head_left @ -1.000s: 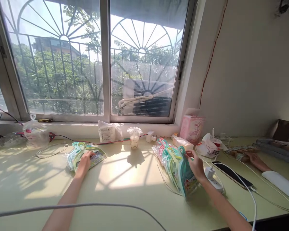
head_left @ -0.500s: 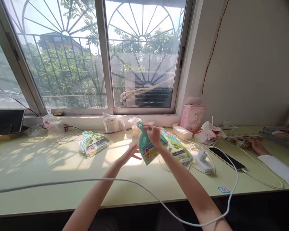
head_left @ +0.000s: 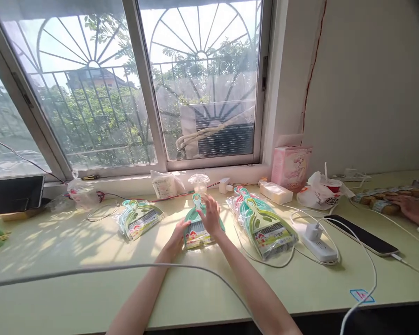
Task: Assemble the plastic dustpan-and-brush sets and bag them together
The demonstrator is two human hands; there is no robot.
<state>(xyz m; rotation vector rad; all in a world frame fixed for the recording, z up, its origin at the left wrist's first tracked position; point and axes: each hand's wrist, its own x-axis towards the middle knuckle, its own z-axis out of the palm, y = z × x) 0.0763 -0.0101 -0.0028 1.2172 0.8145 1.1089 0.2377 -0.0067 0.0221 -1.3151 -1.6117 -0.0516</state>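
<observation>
A teal dustpan and brush set (head_left: 199, 229) with a printed card lies in front of me, its handle pointing toward the window. My left hand (head_left: 176, 236) is closed at its left edge, the thumb on top. Over the pan, just right of the handle, my right hand (head_left: 211, 217) has its thumb and fingers apart and covers part of the set. To the right is a pile of wrapped dustpan sets (head_left: 268, 228), a green one on top with pink and teal ones beneath. More wrapped dustpan sets (head_left: 139, 219) lie to the left.
A white cable (head_left: 125, 267) crosses before my arms. At right are a power strip (head_left: 319, 246), a phone (head_left: 361, 235), a pink box (head_left: 291, 167) and a bag with a cup (head_left: 319, 193). Another person's hand (head_left: 414, 209) touches packaged items. A tablet (head_left: 17, 193) stands at left.
The teal dustpan set has gone from raised and tilted in my right hand to lying on the table. My right hand has loosened from the handle; my left hand has reached the set's edge.
</observation>
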